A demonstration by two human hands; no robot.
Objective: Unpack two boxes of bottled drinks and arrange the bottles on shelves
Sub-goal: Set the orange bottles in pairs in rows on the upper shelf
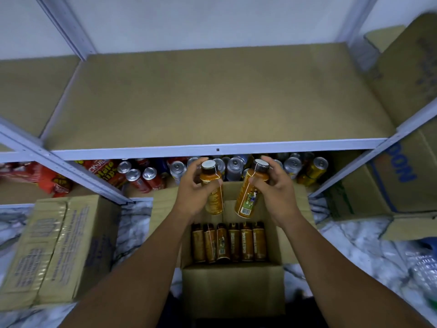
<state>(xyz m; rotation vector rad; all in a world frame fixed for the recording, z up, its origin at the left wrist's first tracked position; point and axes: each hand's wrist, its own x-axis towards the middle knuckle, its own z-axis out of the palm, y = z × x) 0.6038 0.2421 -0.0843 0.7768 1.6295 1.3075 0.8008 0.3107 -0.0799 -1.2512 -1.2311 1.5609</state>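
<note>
Head view: the left hand (191, 192) is wrapped round an orange bottle (214, 200) and the right hand (276, 188) grips a second bottle (248, 197). Both are held over the open box (233, 287) on the floor, just below the upper shelf's (212, 98) front edge. Six more bottles (229, 242) sit in a row inside the box. Cans (234, 165) crowd the lower shelf behind, and a sealed box (59, 245) lies to the left.

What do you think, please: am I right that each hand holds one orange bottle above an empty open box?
Not quite: the head view shows the open box is not empty; a row of bottles sits inside. The left hand and right hand each hold one orange bottle above it.
</note>
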